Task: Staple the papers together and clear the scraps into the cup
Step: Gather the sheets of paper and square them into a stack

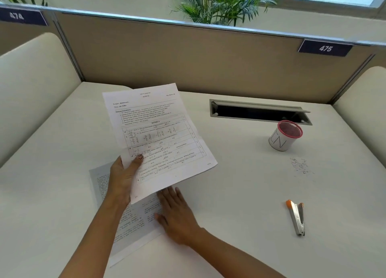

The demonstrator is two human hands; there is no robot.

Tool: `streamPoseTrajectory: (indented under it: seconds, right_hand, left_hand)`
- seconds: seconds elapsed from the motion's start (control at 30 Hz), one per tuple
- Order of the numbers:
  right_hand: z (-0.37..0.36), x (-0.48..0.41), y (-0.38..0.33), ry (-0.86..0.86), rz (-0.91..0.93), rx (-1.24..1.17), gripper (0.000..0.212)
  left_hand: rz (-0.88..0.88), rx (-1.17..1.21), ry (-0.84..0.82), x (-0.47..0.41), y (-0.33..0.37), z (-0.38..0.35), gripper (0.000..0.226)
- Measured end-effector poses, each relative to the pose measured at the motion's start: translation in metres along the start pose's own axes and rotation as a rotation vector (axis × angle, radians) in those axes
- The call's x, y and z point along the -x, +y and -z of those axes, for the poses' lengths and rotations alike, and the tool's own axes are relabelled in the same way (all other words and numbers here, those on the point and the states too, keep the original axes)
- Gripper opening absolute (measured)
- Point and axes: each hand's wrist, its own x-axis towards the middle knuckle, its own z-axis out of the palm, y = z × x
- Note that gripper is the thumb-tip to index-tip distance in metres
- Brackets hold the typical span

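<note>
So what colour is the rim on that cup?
Pink. The cup has a pink rim and mesh inside above a white wrap, seen in the head view.

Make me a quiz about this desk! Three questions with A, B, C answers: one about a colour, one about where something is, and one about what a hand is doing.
1. What colour is the rim of the cup?
A pink
B green
C blue

2. Where is the stapler?
A in the cup
B on the desk, at the right
C under the papers

3. What is the left hand doing?
A lying flat
B holding up a printed sheet
C gripping the stapler

Answers:
1 A, the mesh rim is pink.
2 B, it lies by itself on the desk.
3 B, its thumb pinches the sheet's lower edge.
</note>
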Motion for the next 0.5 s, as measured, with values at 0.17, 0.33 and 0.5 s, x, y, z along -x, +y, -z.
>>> streamPoseTrajectory:
  seconds: [0.17, 0.33, 0.5]
  right_hand:
    - [0.007, 0.005, 0.027, 0.009, -0.07, 0.03, 0.069]
    - [0.027, 0.029, 0.067, 0.052, -0.188, 0.113, 0.063]
    - [0.049, 0.049, 0.085, 0.214, -0.528, -0.001, 0.067]
  left_hand:
    - [0.016, 0.02, 0.008, 0.0, 0.0, 0.008, 0.023]
    - [0.005, 0.0, 0.042, -0.003, -0.001, 0.016, 0.025]
    - [0.012, -0.003, 0.06, -0.005, -0.002, 0.022, 0.027]
